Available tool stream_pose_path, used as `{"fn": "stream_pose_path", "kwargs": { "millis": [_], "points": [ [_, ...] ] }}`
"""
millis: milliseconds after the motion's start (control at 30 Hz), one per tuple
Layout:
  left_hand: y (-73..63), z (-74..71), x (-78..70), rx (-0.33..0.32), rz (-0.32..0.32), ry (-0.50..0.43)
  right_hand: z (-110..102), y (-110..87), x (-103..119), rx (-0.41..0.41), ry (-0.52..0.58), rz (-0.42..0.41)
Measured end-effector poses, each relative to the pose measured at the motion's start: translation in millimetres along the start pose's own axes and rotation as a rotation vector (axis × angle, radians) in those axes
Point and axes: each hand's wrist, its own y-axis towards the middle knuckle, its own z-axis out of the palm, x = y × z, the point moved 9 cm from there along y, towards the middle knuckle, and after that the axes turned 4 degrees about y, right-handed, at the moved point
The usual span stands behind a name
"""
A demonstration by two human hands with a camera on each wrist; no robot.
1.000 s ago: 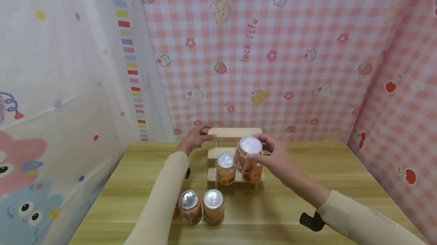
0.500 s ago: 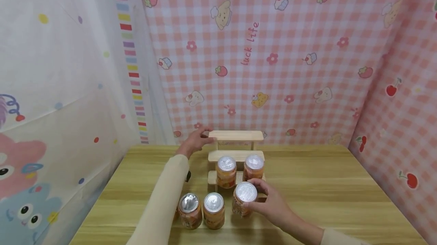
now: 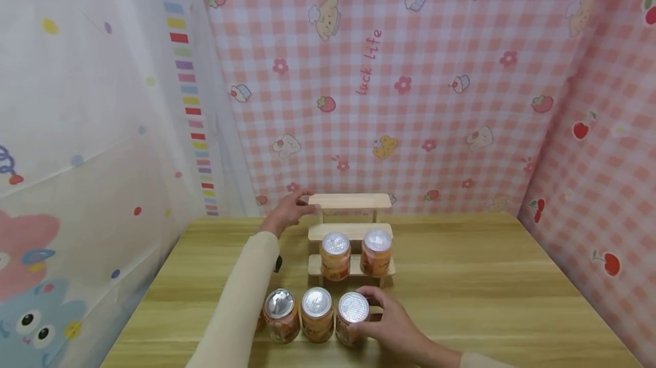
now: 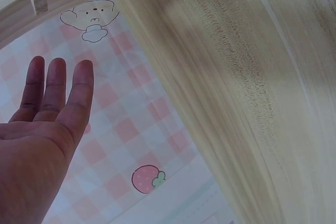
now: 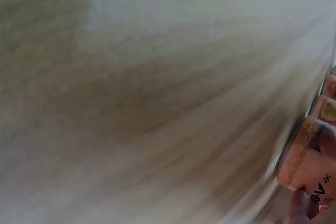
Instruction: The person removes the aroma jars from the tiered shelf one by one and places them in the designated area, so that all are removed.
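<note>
With thumb and index finger, my left hand (image 3: 288, 212) holds the left end of the top board of a small three-step wooden rack (image 3: 349, 201). In the left wrist view, three fingers of the left hand (image 4: 47, 129) stand straight. My right hand (image 3: 392, 322) grips an orange-labelled can (image 3: 353, 308) with a silver lid, upright at the right end of a front row. Next to it are a can (image 3: 316, 314) and another can (image 3: 282, 317). A further can is mostly hidden by the left sleeve. The right wrist view catches the gripped can (image 5: 304, 166) at its edge.
On the rack's lowest step stand two cans, the left can (image 3: 335, 257) and the right can (image 3: 376, 254). The wood-grain table (image 3: 471, 277) meets a pink checked cloth (image 3: 435, 100) behind and a white patterned cloth (image 3: 102, 117) at left.
My right hand has brought its can down from in front of the rack to the front row, beside the other cans. The left hand stays at the rack's top board.
</note>
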Motion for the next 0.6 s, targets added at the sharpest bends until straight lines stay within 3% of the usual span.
{"fn": "stream_pose_path", "kwargs": {
  "millis": [233, 467, 600],
  "points": [
    [1.8, -0.9, 1.8, -0.002, -0.022, -0.008, -13.3, 1.9, 23.1, -0.046, -0.097, -0.045],
    [1.4, -0.7, 0.7, -0.003, -0.018, -0.015, -60.7, 19.5, 69.2, -0.238, -0.098, -0.159],
    [1.5, -0.2, 0.3, -0.001, -0.016, -0.013, -83.2, 33.2, 79.3, -0.291, -0.159, -0.217]
  ]
}}
